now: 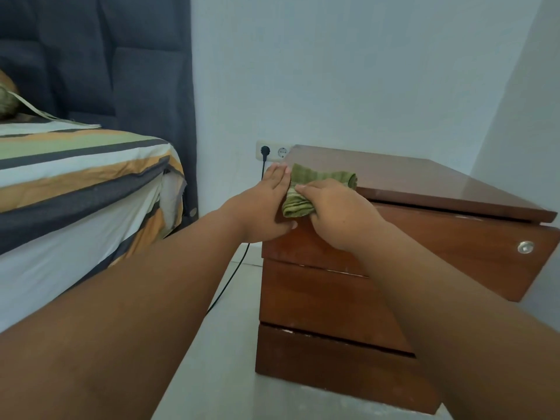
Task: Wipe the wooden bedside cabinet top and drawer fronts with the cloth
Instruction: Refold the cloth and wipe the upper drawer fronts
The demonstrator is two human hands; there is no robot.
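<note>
A reddish-brown wooden bedside cabinet (409, 180) stands against the white wall, its glossy top above several drawer fronts (318, 301). The top drawer stands slightly out and has a round metal lock (525, 247). A green striped cloth (315, 184) is draped over the cabinet's near left corner. My right hand (336, 213) is shut on the cloth at that corner. My left hand (263, 204) lies flat with fingers extended against the cabinet's left side, touching the cloth's edge.
A bed (75, 177) with a striped sheet and dark grey headboard (121, 71) stands to the left. A double wall socket (274, 151) holds a black plug; its cable (233, 274) hangs to the pale floor between bed and cabinet. A wall closes in at the right.
</note>
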